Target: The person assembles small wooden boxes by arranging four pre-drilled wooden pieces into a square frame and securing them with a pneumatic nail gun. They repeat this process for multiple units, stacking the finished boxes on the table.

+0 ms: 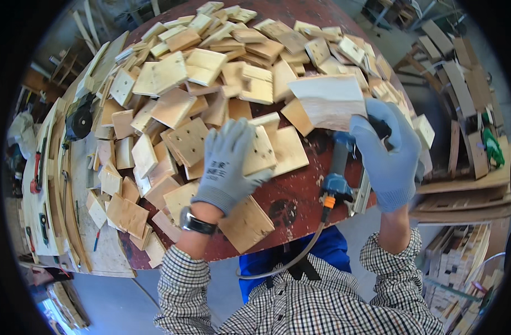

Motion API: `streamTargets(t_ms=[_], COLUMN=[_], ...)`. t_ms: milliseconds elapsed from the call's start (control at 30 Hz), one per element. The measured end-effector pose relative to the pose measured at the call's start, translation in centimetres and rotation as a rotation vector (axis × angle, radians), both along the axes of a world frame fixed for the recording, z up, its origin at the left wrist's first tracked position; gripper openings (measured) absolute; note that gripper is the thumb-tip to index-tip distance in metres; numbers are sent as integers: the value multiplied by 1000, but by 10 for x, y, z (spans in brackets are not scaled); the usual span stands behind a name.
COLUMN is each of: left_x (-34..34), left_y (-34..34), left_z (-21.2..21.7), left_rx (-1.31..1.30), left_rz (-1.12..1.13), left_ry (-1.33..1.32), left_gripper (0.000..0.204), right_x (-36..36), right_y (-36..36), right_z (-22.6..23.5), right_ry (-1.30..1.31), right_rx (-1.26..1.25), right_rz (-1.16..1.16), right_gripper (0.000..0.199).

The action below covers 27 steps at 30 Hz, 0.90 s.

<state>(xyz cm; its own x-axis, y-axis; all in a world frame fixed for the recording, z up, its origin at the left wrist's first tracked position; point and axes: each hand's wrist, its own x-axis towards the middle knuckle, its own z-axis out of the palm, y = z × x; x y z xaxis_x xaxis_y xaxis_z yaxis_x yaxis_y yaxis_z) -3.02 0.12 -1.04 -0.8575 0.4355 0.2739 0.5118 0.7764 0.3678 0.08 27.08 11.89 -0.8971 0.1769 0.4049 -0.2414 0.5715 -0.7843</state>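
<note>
My right hand point(390, 151), in a grey work glove, grips a wooden block point(331, 103) by its right end, with thumb and fingers closed on it. The block is held over the pile, its pale smooth face tipped upward and a rougher brown edge facing me. My left hand point(225, 164), gloved the same way, rests with fingers stretched out over the near part of the pile. Next to its fingers lies a wooden board with drilled holes point(260, 152). Just below the left palm is another flat board point(246, 222). What the left palm touches is hidden.
A heap of wooden pieces point(172, 109) covers much of the dark red table point(300, 195). A blue air tool point(338, 181) with a grey hose point(305, 251) lies by the near right edge. Left, a bench point(102, 257) bears hand tools and a black power tool point(80, 120).
</note>
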Motion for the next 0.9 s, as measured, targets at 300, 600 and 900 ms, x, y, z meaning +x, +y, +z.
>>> streamTargets(t_ms=[300, 600, 900], left_x=[-9, 1, 17], left_y=[-19, -7, -14], left_z=[19, 21, 43], left_rx=[121, 17, 270], left_rz=[-114, -55, 287], left_ry=[-226, 130, 481], left_gripper=[63, 41, 30], right_x=[30, 35, 40], right_y=[17, 11, -2], right_z=[-62, -86, -102], right_ry=[-25, 42, 526], right_rx=[-77, 77, 651], right_rz=[-20, 43, 76], right_gripper=[26, 21, 30])
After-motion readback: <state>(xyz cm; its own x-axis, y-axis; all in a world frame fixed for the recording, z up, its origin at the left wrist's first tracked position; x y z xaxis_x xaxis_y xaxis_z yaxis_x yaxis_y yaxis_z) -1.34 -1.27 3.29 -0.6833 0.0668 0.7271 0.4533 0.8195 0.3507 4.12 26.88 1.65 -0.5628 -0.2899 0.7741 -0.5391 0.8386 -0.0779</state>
